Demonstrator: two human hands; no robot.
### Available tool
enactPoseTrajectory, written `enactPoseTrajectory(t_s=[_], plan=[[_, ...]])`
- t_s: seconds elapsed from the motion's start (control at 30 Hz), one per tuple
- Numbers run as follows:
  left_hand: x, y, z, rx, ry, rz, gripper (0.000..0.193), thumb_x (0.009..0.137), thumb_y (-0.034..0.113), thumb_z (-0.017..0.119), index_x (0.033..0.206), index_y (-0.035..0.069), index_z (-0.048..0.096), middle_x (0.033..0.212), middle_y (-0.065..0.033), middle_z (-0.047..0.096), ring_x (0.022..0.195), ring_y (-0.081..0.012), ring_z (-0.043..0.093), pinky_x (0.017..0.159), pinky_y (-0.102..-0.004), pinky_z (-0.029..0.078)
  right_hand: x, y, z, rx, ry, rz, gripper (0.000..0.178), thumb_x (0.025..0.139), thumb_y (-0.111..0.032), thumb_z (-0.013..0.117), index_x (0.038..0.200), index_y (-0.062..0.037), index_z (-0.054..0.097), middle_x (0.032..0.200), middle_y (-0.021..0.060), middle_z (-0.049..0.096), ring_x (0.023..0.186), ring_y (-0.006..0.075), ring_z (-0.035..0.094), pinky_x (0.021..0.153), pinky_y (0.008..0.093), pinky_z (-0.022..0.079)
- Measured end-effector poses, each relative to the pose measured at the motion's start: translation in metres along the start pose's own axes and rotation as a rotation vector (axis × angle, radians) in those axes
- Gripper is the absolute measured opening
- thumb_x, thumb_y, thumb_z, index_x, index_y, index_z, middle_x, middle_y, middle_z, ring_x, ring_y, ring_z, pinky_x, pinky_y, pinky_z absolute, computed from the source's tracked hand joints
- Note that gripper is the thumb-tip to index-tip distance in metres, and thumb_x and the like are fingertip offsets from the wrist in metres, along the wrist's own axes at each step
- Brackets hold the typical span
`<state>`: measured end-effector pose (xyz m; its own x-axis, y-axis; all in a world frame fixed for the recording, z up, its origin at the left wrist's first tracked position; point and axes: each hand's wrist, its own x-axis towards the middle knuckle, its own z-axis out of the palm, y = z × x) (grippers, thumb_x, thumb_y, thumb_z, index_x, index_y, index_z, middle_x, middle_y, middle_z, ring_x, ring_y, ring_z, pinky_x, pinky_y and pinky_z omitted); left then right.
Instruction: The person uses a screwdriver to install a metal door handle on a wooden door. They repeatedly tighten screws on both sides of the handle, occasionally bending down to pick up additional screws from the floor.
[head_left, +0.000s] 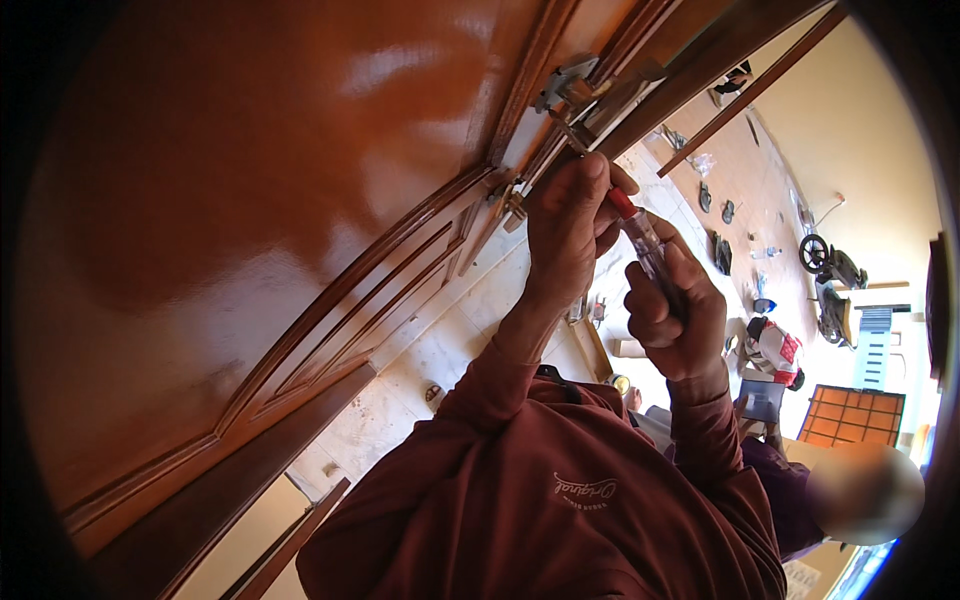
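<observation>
A screwdriver [646, 243] with a clear handle and a red collar slants up toward the edge of a glossy brown wooden door [250, 170]. My right hand [682, 305] is wrapped round its handle. Higher up, my left hand [566, 225] is closed near the shaft, thumb and fingers pinched together. Whether those fingers grip the shaft or a small part is hidden. Just beyond them, metal lock hardware [570, 88] sits on the door's edge. Below it on the same edge is a second metal fitting [514, 205].
A dark wooden frame piece [690, 85] runs beside the door edge. Sandals [722, 252] lie on the tiled floor [400, 410]. To the right are a crouching person [776, 350], another person in dark purple [790, 500], a motorbike [832, 290] and an orange gridded panel [852, 415].
</observation>
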<state>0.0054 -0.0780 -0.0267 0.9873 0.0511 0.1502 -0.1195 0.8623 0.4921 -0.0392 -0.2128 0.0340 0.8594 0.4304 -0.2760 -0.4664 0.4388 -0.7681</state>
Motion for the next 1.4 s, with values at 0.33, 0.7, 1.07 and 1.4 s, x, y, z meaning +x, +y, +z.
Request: enactPoseTrajectory(t_s=[0.33, 0.7, 1.07, 1.4], plan=[[-0.004, 0.003, -0.003, 0.018, 0.021, -0.034, 0.035, 0.102, 0.037, 0.054, 0.087, 0.006, 0.062, 0.06, 0.0088, 0.046, 0.048, 0.0021, 0.031, 0.044, -0.0182, 0.023, -0.001, 0.005, -0.003, 0.136, 0.026, 0.022, 0.043, 0.097, -0.026, 0.056, 0.134, -0.0061, 0.048, 0.07, 0.0059, 0.053, 0.045, 0.0076, 0.041, 0.036, 0.0226, 0.029], [-0.002, 0.007, -0.001, 0.006, 0.007, -0.026, 0.034, 0.102, 0.036, 0.054, 0.089, 0.006, 0.062, 0.058, 0.0084, 0.045, 0.048, 0.0023, 0.031, 0.044, -0.018, 0.021, -0.003, 0.007, 0.003, -0.811, 0.164, -0.476, 0.049, 0.085, -0.011, 0.066, 0.132, -0.0075, 0.052, 0.074, 0.0094, 0.056, 0.053, 0.015, 0.052, 0.047, 0.0274, 0.042], [-0.002, 0.002, 0.001, 0.037, 0.046, -0.008, 0.035, 0.102, 0.037, 0.054, 0.089, 0.006, 0.063, 0.062, 0.0079, 0.051, 0.048, 0.0026, 0.032, 0.044, -0.0171, 0.021, -0.004, 0.013, -0.008, -1.792, 0.225, -0.912, 0.052, 0.083, -0.011, 0.074, 0.131, -0.0058, 0.054, 0.082, 0.0105, 0.062, 0.066, 0.0163, 0.063, 0.059, 0.0311, 0.049], [0.001, 0.002, -0.005, -0.023, 0.0, 0.02, 0.037, 0.101, 0.038, 0.054, 0.089, 0.004, 0.064, 0.058, 0.0082, 0.042, 0.047, 0.0004, 0.026, 0.043, -0.0189, 0.018, -0.004, 0.009, 0.005, -1.354, 0.26, -0.619, 0.048, 0.094, -0.029, 0.061, 0.134, -0.005, 0.05, 0.076, 0.0102, 0.06, 0.057, 0.0167, 0.057, 0.05, 0.0314, 0.044]])
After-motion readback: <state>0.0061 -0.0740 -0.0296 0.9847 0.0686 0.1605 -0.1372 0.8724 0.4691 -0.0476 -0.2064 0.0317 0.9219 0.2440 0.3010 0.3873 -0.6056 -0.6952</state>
